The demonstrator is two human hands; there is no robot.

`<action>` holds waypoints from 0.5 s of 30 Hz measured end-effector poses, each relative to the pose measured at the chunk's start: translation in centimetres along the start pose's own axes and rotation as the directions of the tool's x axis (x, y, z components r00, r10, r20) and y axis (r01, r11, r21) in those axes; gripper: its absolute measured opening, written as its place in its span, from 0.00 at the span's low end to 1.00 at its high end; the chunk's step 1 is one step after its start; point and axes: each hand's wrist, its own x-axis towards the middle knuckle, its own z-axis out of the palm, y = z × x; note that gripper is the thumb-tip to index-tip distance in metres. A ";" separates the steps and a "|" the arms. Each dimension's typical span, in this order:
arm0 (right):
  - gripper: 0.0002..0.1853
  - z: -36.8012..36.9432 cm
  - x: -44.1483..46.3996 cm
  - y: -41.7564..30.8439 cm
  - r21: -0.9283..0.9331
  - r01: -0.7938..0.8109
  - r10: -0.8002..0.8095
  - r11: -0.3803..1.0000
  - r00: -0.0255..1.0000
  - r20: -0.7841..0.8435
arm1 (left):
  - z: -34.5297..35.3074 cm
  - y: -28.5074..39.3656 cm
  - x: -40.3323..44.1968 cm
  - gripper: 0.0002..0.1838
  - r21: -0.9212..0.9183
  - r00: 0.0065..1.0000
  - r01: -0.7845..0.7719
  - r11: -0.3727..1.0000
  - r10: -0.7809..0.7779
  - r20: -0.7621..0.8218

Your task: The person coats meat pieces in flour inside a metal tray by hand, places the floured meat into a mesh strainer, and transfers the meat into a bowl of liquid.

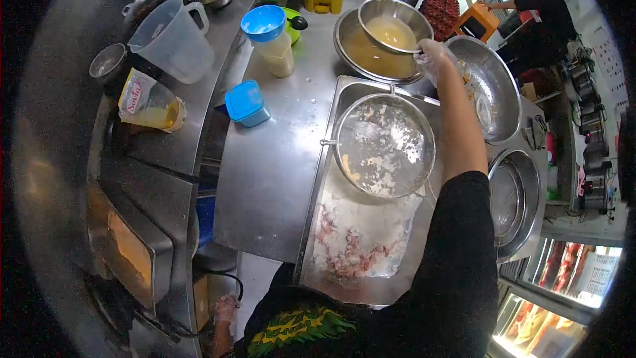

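My right hand (434, 59), in a clear plastic glove, is closed on the rim of a small metal bowl (424, 26). Cloudy yellowish liquid shows in that bowl, which sits tilted within a larger metal bowl (340, 46) of brownish liquid. Just below, a round sieve (363, 119) with white flour clumps on its mesh lies across a deep metal tray (317, 192). White flour and pieces of raw meat (351, 255) are in the tray's near part. My left hand (226, 307), also gloved, hangs low beside my body, away from the counter; its fingers are too small and blurred to read.
On the left stand a blue-lidded container (247, 103), a blue-topped bottle (275, 46), a plastic jug (173, 40) and a measuring cup (152, 106). Metal bowls (507, 93) line the right side. A person (543, 20) in dark clothes stands at the back right beside an orange stool (478, 20).
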 end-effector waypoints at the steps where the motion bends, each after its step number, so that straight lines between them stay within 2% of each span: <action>1: 0.14 -0.8 0.0 -0.2 0.124 -0.013 0.014 0.992 1.000 -0.007 | 0.1 0.0 0.1 0.12 0.003 1.000 0.004 1.000 -0.004 -0.010; 2: 0.15 -1.3 0.1 -0.6 0.322 -0.048 0.046 0.945 0.999 0.013 | 0.3 -0.1 0.3 0.11 -0.004 1.000 0.002 1.000 -0.002 -0.025; 3: 0.07 0.2 2.5 1.0 0.578 -0.101 0.069 0.810 0.995 0.077 | 0.7 0.1 0.1 0.12 0.003 0.998 -0.007 1.000 0.007 -0.056; 4: 0.05 1.7 4.9 2.6 0.779 -0.167 0.093 0.605 0.986 0.139 | 1.0 0.3 -0.1 0.12 0.011 0.996 -0.015 1.000 0.016 -0.087; 5: 0.05 1.5 3.7 1.3 0.818 -0.184 0.152 0.545 0.981 0.119 | 1.1 -0.1 0.2 0.12 0.016 0.992 -0.025 1.000 0.027 -0.120; 6: 0.06 2.6 5.0 2.6 0.721 -0.100 0.038 0.686 0.994 0.102 | 1.2 -0.4 0.4 0.13 0.023 0.988 -0.035 0.999 0.038 -0.151; 7: 0.06 3.7 6.3 3.9 0.603 0.013 -0.079 0.798 0.993 0.084 | 0.8 -1.2 1.3 0.13 0.645 0.889 -0.299 0.703 0.452 -0.080; 8: 0.07 4.9 7.5 5.2 0.479 0.140 -0.194 0.867 0.979 0.065 | 1.0 -1.6 1.5 0.14 0.847 0.814 -0.354 0.397 0.576 0.070; 9: 0.08 4.0 5.8 3.6 0.203 0.060 -0.086 0.977 0.989 0.123 | 1.2 -2.2 1.9 0.14 0.943 0.704 -0.330 0.040 0.676 0.218; 10: 0.18 3.1 3.8 1.6 -0.093 -0.018 0.032 0.996 0.989 0.147 | 1.1 -2.5 1.4 0.13 0.927 0.724 -0.361 0.100 0.657 0.211; 11: 0.09 2.7 2.1 0.2 0.123 -0.103 0.081 0.987 0.982 0.172 | 1.1 -2.5 1.3 0.13 0.912 0.771 -0.359 0.199 0.613 0.170; 12: 0.06 2.3 0.3 -1.3 0.329 -0.191 0.131 0.925 0.972 0.197 | 1.1 -2.6 1.3 0.12 0.900 0.805 -0.342 0.268 0.578 0.134; 13: 0.04 2.3 -0.8 -1.9 0.614 -0.273 0.169 0.741 0.960 0.223 | 1.2 -2.6 1.3 0.12 0.892 0.831 -0.315 0.323 0.547 0.096; 14: 0.03 2.6 -1.3 -2.5 0.819 -0.333 0.198 0.468 0.942 0.270 | 1.3 -2.8 1.3 0.12 0.887 0.852 -0.281 0.365 0.520 0.057; 15: 0.03 2.8 -1.1 -2.2 0.809 -0.343 0.182 0.477 0.939 0.291 | 1.4 -3.1 1.4 0.11 0.879 0.869 -0.248 0.406 0.495 0.016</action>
